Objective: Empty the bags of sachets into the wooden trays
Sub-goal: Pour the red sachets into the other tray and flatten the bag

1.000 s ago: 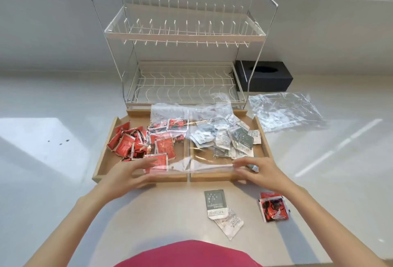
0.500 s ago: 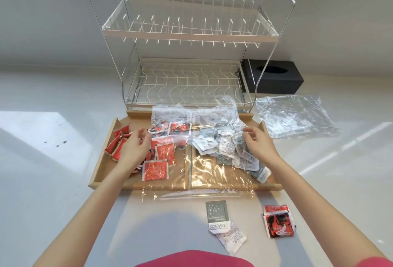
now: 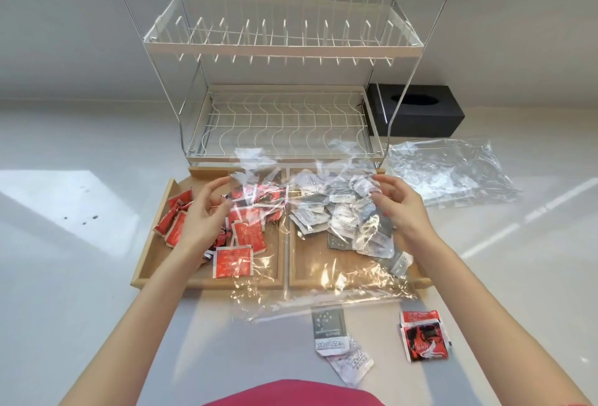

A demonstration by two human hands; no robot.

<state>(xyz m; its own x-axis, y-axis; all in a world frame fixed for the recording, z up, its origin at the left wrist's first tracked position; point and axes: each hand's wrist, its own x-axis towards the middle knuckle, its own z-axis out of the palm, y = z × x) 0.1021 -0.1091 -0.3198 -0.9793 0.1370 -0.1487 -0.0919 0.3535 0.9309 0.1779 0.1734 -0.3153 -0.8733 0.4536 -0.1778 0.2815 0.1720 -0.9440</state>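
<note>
A clear plastic bag (image 3: 320,279) lies draped over two wooden trays (image 3: 284,282) of red sachets (image 3: 247,237) and grey sachets (image 3: 343,221). The left hand (image 3: 202,214) and right hand (image 3: 399,208) each pinch its far edge. All rests on the tabletop (image 3: 64,276).

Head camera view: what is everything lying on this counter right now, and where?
wooden trays: two, pale wood, side by side before the rack
red sachets: many, left tray
grey sachets: many, grey and white, right tray
clear bag: one, draped over both trays
second clear bag: one, crumpled, right of the trays
loose sachets: a few grey and red, near the counter edge
dish rack: one, white wire, two tiers, behind the trays
black box: one, behind the rack, right
left hand: fingers at the bag's far left corner
right hand: fingers at its far right corner
</note>
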